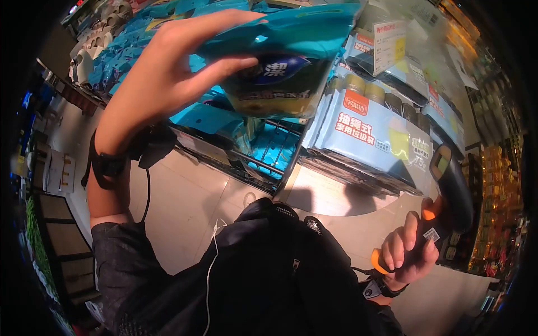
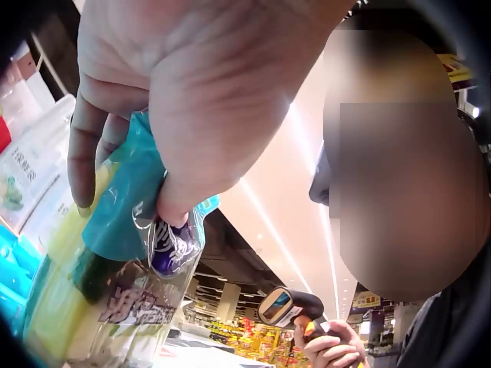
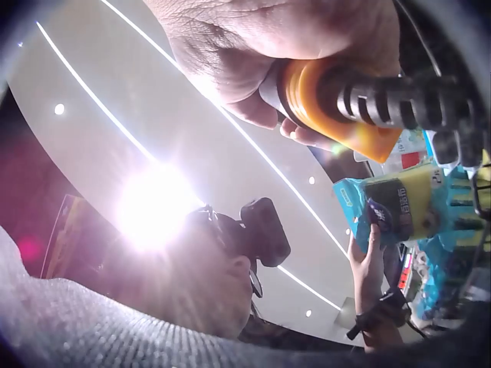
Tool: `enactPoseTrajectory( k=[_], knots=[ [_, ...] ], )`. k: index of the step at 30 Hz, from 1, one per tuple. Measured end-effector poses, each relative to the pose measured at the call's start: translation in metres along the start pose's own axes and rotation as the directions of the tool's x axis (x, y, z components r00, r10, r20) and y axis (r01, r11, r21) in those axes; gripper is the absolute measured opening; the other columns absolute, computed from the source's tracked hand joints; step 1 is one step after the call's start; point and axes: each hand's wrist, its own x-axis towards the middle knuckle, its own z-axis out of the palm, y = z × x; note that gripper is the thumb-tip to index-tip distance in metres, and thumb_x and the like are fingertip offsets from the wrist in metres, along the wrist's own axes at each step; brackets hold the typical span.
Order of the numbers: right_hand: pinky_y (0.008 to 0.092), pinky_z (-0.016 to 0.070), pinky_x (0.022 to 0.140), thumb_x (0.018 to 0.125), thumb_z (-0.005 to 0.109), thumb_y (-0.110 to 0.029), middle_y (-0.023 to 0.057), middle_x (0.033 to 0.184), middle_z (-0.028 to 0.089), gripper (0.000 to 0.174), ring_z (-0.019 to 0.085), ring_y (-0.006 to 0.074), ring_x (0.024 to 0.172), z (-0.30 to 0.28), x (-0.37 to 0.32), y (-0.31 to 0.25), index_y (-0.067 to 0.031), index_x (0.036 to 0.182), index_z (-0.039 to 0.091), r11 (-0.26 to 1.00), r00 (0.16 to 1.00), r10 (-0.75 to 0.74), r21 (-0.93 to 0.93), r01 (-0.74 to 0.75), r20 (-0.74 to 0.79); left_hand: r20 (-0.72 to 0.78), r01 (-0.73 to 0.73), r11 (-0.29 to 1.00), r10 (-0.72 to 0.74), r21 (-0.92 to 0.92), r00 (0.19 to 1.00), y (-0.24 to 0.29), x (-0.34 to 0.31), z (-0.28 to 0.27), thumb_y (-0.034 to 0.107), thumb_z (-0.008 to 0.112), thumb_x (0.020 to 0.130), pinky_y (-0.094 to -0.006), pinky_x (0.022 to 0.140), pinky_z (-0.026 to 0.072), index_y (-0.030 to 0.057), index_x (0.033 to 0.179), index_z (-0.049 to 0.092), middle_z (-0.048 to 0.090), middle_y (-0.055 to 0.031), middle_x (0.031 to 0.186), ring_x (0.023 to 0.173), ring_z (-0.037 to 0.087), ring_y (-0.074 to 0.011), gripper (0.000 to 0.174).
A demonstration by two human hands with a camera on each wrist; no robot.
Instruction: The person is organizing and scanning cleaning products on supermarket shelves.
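My left hand (image 1: 159, 78) grips a teal plastic package (image 1: 274, 92) by its upper end, thumb on the near face. The package has a dark blue oval logo and a see-through lower part with yellow contents. It hangs over the wire rack of similar teal packs. In the left wrist view the thumb presses beside the logo (image 2: 173, 249). Low at the right, my right hand (image 1: 404, 249) holds a black and orange handheld barcode scanner (image 1: 455, 187) by its handle, the scanner's head raised. Its orange handle end (image 3: 360, 138) and cable show in the right wrist view.
Stacked light-blue packs of garbage bags (image 1: 364, 131) stand right of the held package, with a price sign (image 1: 388, 49) above. More teal packs (image 1: 210, 120) fill the wire rack (image 1: 263, 162). Slippers (image 1: 103, 39) line the far left. A white cable (image 1: 210, 269) runs down my front.
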Motion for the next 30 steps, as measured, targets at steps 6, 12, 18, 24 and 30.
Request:
enactPoseTrajectory(
  k=[6, 12, 18, 24, 30],
  knots=[
    [0.0219, 0.0374, 0.032, 0.086, 0.047, -0.019, 0.0084, 0.074, 0.040, 0.065, 0.038, 0.0119, 0.038, -0.002, -0.004, 0.001, -0.0100, 0.136, 0.007, 0.998, 0.999, -0.005, -0.056, 0.007, 0.031, 0.119, -0.250, 0.961, 0.236, 0.121, 0.964, -0.018, 0.031, 0.041, 0.005, 0.062, 0.075, -0.0357, 0.078, 0.0449, 0.0060, 0.113, 0.053, 0.058, -0.0112, 0.104, 0.092, 0.055, -0.0310, 0.039],
    [0.0244, 0.0379, 0.035, 0.083, 0.048, -0.020, 0.0082, 0.073, 0.039, 0.060, 0.039, 0.0130, 0.040, -0.005, -0.013, -0.003, -0.0043, 0.128, 0.012, 0.998, 0.998, -0.053, -0.046, 0.051, -0.044, 0.160, -0.241, 0.951, 0.212, 0.195, 0.964, -0.030, 0.027, 0.025, 0.005, 0.060, 0.077, -0.0363, 0.075, 0.0449, 0.0031, 0.110, 0.053, 0.058, -0.0140, 0.099, 0.089, 0.055, -0.0321, 0.034],
    [0.0244, 0.0382, 0.035, 0.083, 0.048, -0.019, 0.0083, 0.073, 0.039, 0.058, 0.039, 0.0130, 0.040, -0.004, -0.012, -0.001, -0.0037, 0.127, 0.013, 0.997, 0.998, -0.046, -0.059, 0.043, -0.048, 0.388, -0.163, 0.952, 0.051, 0.261, 0.920, -0.019, 0.020, 0.068, -0.001, 0.057, 0.074, -0.0388, 0.070, 0.0444, 0.0058, 0.109, 0.054, 0.054, -0.0111, 0.089, 0.084, 0.054, -0.0314, 0.036],
    [0.0241, 0.0384, 0.036, 0.084, 0.048, -0.020, 0.0079, 0.073, 0.039, 0.059, 0.039, 0.0128, 0.040, -0.003, -0.008, 0.002, -0.0039, 0.127, 0.012, 0.997, 0.999, -0.021, -0.076, 0.018, -0.041, 0.296, -0.118, 0.991, 0.092, 0.070, 0.951, -0.047, 0.021, 0.080, 0.001, 0.058, 0.074, -0.0377, 0.072, 0.0439, 0.0069, 0.108, 0.050, 0.051, -0.0105, 0.096, 0.087, 0.052, -0.0308, 0.036],
    [0.0230, 0.0384, 0.035, 0.085, 0.046, -0.019, 0.0079, 0.074, 0.039, 0.061, 0.038, 0.0117, 0.039, -0.006, -0.003, 0.004, -0.0059, 0.131, 0.009, 0.997, 1.000, -0.026, -0.072, 0.024, -0.015, 0.097, -0.259, 0.856, 0.241, 0.448, 0.966, -0.003, 0.020, 0.068, 0.003, 0.067, 0.064, -0.0357, 0.070, 0.0447, 0.0089, 0.106, 0.049, 0.049, -0.0090, 0.095, 0.090, 0.052, -0.0278, 0.046]
  ],
)
